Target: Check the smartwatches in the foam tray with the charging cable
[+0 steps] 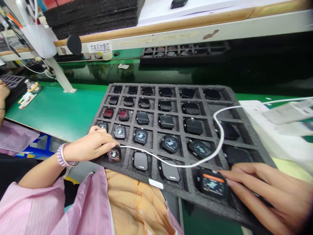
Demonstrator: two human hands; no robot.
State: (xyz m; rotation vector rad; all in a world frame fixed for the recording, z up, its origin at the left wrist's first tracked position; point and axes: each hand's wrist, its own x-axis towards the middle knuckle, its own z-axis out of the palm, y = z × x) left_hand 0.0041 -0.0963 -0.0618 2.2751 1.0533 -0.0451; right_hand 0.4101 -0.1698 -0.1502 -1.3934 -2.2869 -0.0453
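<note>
A dark grey foam tray (156, 129) with rows of square compartments holds several smartwatches without straps. My left hand (96, 143) is closed at the tray's near left corner, its fingertips at the end of a white cable (181, 165) and touching a lit smartwatch (114, 154). What lies under those fingers is partly hidden. Across the tray at the near right, my right hand (271, 192) pinches the right edge of another smartwatch (212, 184). That one's screen is lit, with an orange bar above a dial. The cable loops over the tray between my hands.
To the right stands a white box (256, 120) where the cable runs past. A second black tray (183, 54) with dark pieces sits under the shelf (171, 31). A metal post (61, 76) rises at the left. Another person's hand (3, 91) shows at the far left.
</note>
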